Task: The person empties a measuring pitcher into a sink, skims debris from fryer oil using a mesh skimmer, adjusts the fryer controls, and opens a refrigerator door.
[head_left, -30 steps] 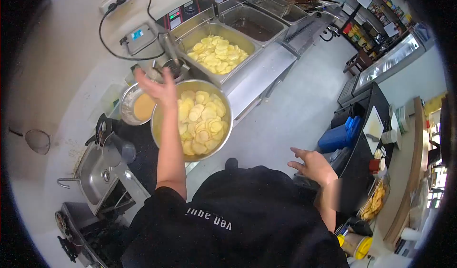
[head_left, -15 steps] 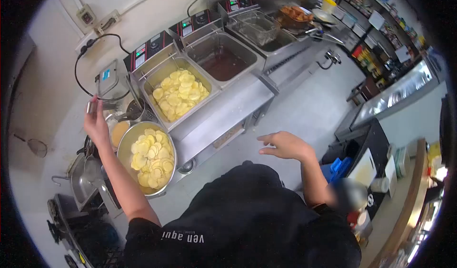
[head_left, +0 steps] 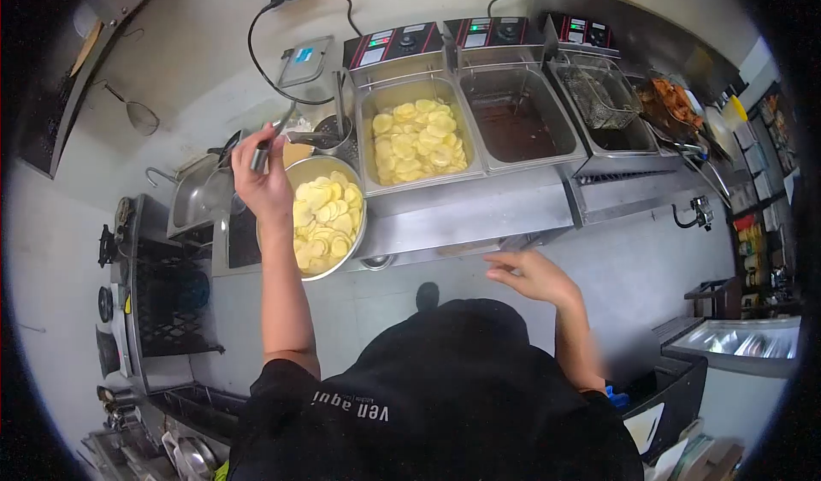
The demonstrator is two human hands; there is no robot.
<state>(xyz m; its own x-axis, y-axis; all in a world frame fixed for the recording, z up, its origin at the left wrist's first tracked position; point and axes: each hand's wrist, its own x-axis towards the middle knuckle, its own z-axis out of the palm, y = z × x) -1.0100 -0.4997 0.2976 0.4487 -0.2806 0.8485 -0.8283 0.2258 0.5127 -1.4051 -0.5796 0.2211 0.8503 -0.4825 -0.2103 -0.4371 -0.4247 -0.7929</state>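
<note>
My left hand (head_left: 263, 182) is closed around a metal-handled utensil (head_left: 259, 157); its working end is hard to make out. Just beyond and beneath that hand stands a large metal bowl (head_left: 360, 235) of thin yellow potato slices (head_left: 327, 224). More pale slices (head_left: 419, 143) fill the left fryer basin (head_left: 369, 169), behind and to the right of the bowl. My right hand (head_left: 539, 276) hangs in the air in front of the counter, open with its fingers loosely bent, holding nothing.
Beside the slices is a fryer basin (head_left: 522, 135) of dark oil, then one with a wire basket (head_left: 603, 96). A perforated utensil holder (head_left: 339, 143) stands behind the bowl. A sink (head_left: 192, 199) is at left, fried food (head_left: 673, 100) at far right.
The view has swung left, so the fryers and bowl appear farther right. My left hand, still gripping the utensil, now appears nearer the bowl. My right hand stays empty.
</note>
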